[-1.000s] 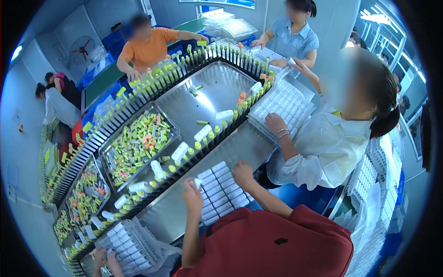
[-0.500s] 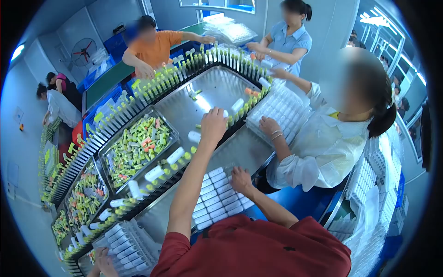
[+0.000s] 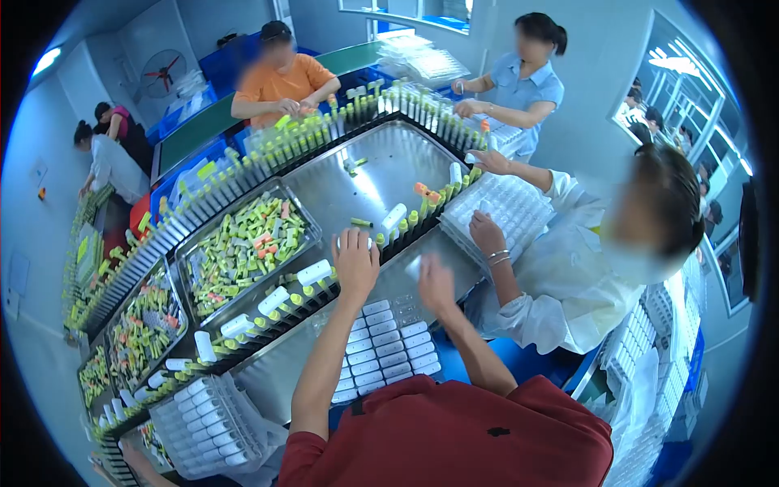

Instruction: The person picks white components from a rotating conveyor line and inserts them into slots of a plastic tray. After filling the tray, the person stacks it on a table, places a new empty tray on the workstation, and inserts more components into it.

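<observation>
My left hand [image 3: 357, 266] is over the near row of the black conveyor, fingers curled on a white oblong case [image 3: 344, 243] mostly hidden beneath them. My right hand [image 3: 436, 286], blurred, pinches another white case [image 3: 415, 268] above the metal table, beyond a clear plastic tray [image 3: 402, 306]. Columns of white cases [image 3: 383, 342] fill much of that tray, close to my body. Along the near conveyor row, yellow-green tubes [image 3: 411, 217] stand upright in black holders, and more white cases [image 3: 316, 272] lie over some of them.
A metal pan [image 3: 307, 237] inside the conveyor loop holds a heap of green and orange pieces [image 3: 247, 247]. A co-worker's hand [image 3: 487, 234] is over stacked clear trays [image 3: 507, 207] at right. Another filled tray stack [image 3: 207, 422] stands at lower left. Co-workers stand at the far side.
My left hand has moved nearer and slightly left along the conveyor. My right hand has lifted off the tray and moved forward with a white case. Some cases in the tray's upper right are gone.
</observation>
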`<state>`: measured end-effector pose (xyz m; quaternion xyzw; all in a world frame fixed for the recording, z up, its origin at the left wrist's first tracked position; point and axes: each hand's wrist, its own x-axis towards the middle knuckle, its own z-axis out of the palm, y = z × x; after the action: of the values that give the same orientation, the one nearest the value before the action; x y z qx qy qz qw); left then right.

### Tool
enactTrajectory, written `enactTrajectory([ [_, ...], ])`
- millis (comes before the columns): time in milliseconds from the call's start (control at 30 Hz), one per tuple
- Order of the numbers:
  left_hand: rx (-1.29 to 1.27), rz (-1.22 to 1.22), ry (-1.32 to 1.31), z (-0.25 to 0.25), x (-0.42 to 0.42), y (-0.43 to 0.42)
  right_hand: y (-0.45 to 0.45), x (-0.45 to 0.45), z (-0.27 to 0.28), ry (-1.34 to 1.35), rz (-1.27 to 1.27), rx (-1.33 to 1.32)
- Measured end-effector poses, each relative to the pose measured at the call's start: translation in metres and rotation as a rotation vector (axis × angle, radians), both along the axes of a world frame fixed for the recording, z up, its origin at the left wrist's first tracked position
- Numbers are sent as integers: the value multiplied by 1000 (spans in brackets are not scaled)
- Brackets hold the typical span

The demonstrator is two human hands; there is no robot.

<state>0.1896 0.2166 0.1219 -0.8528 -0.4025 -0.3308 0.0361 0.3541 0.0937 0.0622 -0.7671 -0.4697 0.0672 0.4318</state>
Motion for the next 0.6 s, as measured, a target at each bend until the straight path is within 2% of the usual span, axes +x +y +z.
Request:
enactTrajectory([
  [67, 101, 53, -71, 14, -15, -31, 19, 13, 81, 13, -55, 205],
  [133, -5, 114, -163, 31, -15, -67, 52, 29, 114, -203, -125, 347],
  [167, -67, 140, -203, 49, -12, -84, 74, 41, 118, -251, -111, 298],
  [233, -282, -433, -384, 152, -18, -128, 110, 47, 98, -336, -57, 172],
  [267, -403, -665, -318, 184, -20, -150, 120, 38, 94, -398, -18, 84],
  [300, -237, -892, -323, 211, -28, -176, 131, 25, 90, -463, 27, -2],
  [333, -351, -1089, -345, 239, -29, -199, 140, 13, 81, -526, 74, -91],
  [367, -166, -1177, -294, 262, -36, -223, 148, 6, 68, -637, 44, -87],
  [400, -112, -1179, -420, 270, -29, -244, 156, 5, 62, -630, 51, -118],
  [467, -62, -1216, -455, 293, -37, -262, 161, 9, 50, -600, 85, -163],
  [600, 92, -1098, -419, 288, -27, -278, 170, -11, 62, -560, 145, -241],
])
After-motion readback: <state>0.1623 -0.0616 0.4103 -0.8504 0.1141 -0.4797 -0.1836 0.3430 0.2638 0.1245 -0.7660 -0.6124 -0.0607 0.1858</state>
